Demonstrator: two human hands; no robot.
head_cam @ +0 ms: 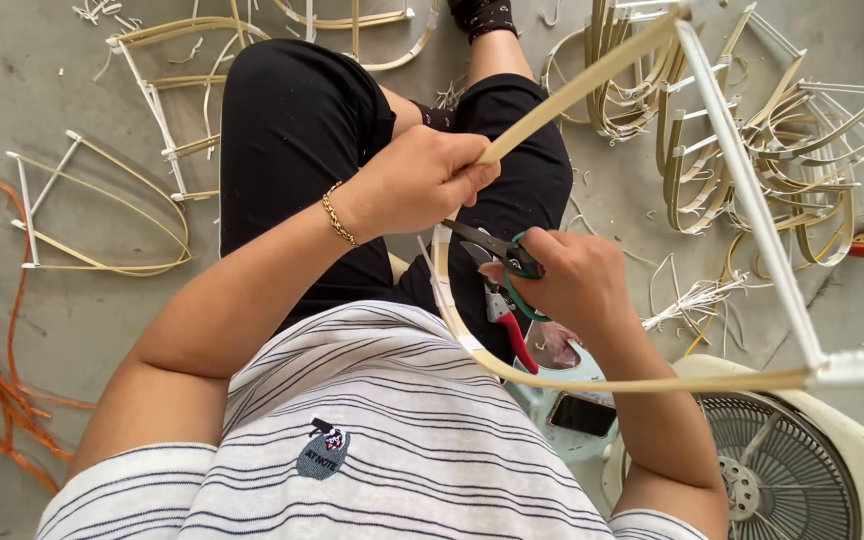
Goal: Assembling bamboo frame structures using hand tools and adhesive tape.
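Bamboo strip (592, 75) gripped in left hand (417, 180); right hand (572, 280) closed on green-handled scissors (497, 248), trimming underway. Next, probably: blades squared on strip, snipped clean.

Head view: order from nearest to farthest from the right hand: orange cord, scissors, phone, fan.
From the right hand:
1. Scissors, held in it.
2. Phone, just below, on the stool.
3. Fan, lower right.
4. Orange cord, far left floor.

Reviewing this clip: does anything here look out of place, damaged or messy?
Nothing looks damaged. The left hand grips the bent bamboo frame and the right hand holds scissors at it. Thin offcut scraps litter the concrete floor, and an orange cord lies tangled at left.
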